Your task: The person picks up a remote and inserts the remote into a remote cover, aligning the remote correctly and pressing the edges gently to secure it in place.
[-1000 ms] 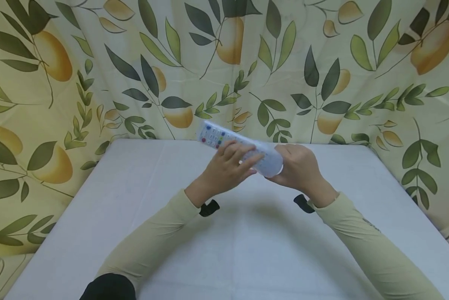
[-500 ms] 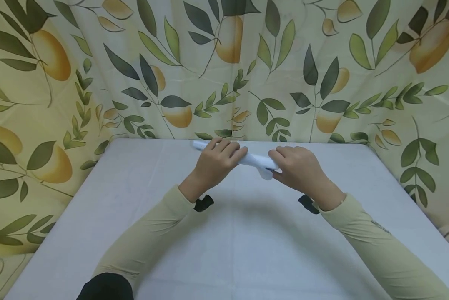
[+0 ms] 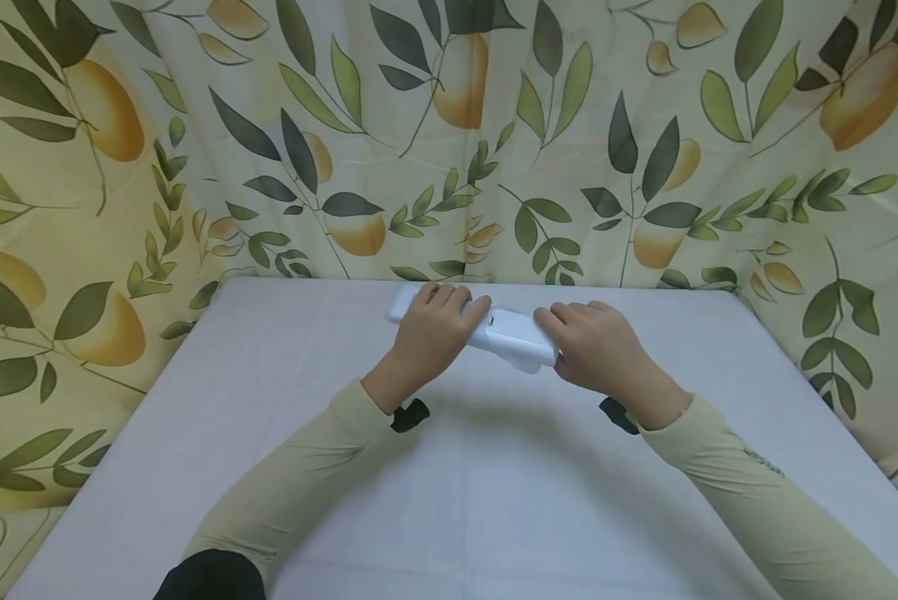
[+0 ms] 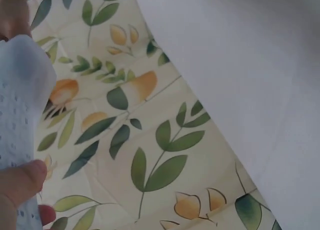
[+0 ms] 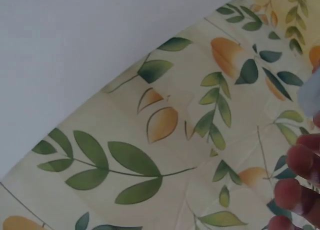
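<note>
A white remote control (image 3: 519, 331) is held slanting above the far part of the table, its back with the battery cover turned up in the head view. My left hand (image 3: 433, 329) grips it around the middle, thumb toward the right. At its right end my right hand (image 3: 599, 346) pinches it between thumb and fingers. A pale, see-through flap (image 3: 527, 365) sticks out below that end. In the left wrist view the button side of the remote control (image 4: 15, 120) shows, with left fingertips (image 4: 35, 175) on it. The right wrist view catches curled right fingertips (image 5: 290, 192) beside a whitish edge.
Under both hands lies a table with a white cloth (image 3: 464, 500). Behind it hangs a curtain (image 3: 449, 192) printed with leaves and yellow fruit. Black straps (image 3: 411, 415) sit at both wrists.
The remote control has been turned over: its buttons faced up a second ago, then its edge, now its back. The left hand has closed over its middle; the right hand stays at the right end.
</note>
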Available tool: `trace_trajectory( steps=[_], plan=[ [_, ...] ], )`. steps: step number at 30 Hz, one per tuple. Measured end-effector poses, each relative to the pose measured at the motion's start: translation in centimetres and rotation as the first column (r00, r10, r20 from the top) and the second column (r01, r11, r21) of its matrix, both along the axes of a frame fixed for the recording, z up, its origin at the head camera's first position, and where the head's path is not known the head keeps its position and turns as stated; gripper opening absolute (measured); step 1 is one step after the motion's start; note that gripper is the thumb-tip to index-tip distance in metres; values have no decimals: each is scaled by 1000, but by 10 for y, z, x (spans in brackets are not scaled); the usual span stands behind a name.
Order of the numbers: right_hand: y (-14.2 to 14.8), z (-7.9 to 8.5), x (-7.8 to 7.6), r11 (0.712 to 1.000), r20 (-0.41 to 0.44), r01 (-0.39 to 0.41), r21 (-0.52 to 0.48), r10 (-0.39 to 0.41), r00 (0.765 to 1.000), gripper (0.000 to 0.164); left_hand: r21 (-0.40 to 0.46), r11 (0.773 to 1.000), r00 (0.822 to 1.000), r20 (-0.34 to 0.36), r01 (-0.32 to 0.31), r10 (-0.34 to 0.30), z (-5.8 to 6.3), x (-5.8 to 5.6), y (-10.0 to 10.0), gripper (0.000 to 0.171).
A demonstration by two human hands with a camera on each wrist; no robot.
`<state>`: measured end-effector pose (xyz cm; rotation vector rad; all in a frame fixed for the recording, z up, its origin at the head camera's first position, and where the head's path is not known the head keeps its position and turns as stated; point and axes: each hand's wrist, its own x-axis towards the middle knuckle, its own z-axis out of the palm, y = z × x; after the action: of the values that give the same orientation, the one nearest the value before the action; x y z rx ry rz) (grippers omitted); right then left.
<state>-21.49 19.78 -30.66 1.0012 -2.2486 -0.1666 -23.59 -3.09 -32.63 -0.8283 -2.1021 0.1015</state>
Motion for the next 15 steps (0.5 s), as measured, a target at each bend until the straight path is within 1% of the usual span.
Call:
trace_trajectory(
  steps=[2, 5, 8, 11, 13, 15],
  plan=[
    [-2, 4, 3, 997, 65, 49, 53, -53, 996, 50, 5, 1000, 999, -51, -16, 16, -2, 0, 1, 28],
    [-4, 8, 5, 989, 132, 97, 111, -111, 985, 54, 11, 999, 994, -105, -33, 34, -6, -1, 3, 28],
    [-4, 10, 7, 987, 204, 100, 128, -125, 971, 53, 10, 1000, 990, -140, -29, 30, -10, -1, 4, 28],
    [-4, 9, 8, 988, 266, 95, 118, -123, 956, 53, -1, 1000, 986, -168, -25, 24, -13, -2, 5, 29],
    [-3, 8, 9, 989, 269, 102, 111, -128, 955, 54, -10, 999, 984, -175, -35, 33, -15, -4, 5, 32],
    [-2, 7, 9, 989, 235, 107, 97, -127, 964, 56, -23, 999, 986, -159, -45, 41, -16, -5, 5, 38]
  ],
)
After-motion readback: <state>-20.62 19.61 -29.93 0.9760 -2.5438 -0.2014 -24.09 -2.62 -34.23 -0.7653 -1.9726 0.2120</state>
